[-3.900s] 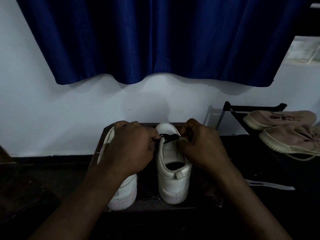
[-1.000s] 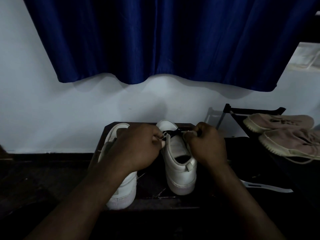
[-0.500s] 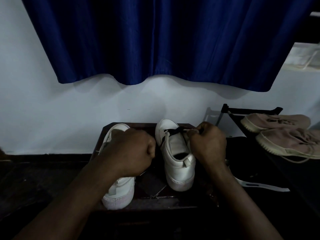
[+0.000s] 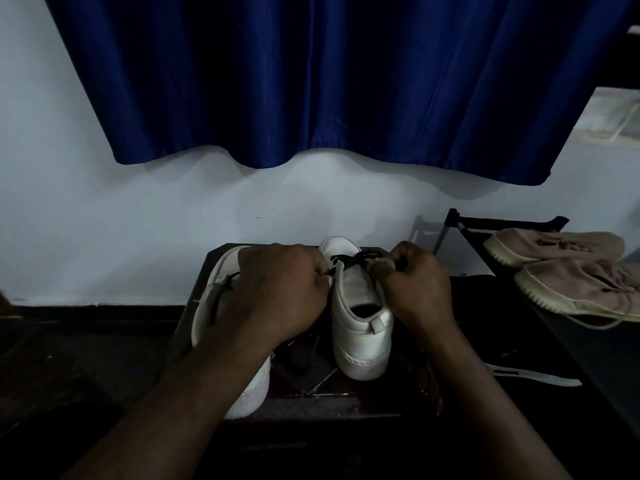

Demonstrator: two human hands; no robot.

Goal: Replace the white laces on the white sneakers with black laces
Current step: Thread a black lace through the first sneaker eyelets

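black lace (image 4: 353, 259): at 12 o'clock on the desk (image 4: 346, 405), crossing the toe-end eyelets of the right-side sneaker (image 4: 356, 285), pulled taut between both hands.
lace axis: roughly 9-to-3, straight across the shoe. The shoe's own long axis runs 12-to-6, toe to the wall (image 4: 138, 230), heel toward the person.
left hand (image 4: 280, 289): grip closed, fingers curled, pinching the lace end on the shoe's 9 o'clock side.
right hand (image 4: 414, 289): grip closed, fingertips pinching the other end at the shoe's 3 o'clock side, knuckles against the upper.
nearer hand: neither, each grip sits just beside its own eyelet row.
key relation: free eyelets lie toward 6 from both grips, so the next crossing probably works back along the tongue toward the heel.
step (judged): low eyelets only, most of this shoe not yet laced.
left-side sneaker (image 4: 221, 268): just beside at 9, partly under the left forearm. A dark strand shows on top, how far laced cannot tell.
room: tight at 12 (wall) and at 9 (other shoe), open toward 6 and upward.
edges: left-side sneaker heel at the desk's front edge, right-side one a little short of it.
surroundings: rack (image 4: 502, 223) with beige shoes (image 4: 554, 247) at 3, blue curtain (image 4: 329, 81) hanging above at 12.
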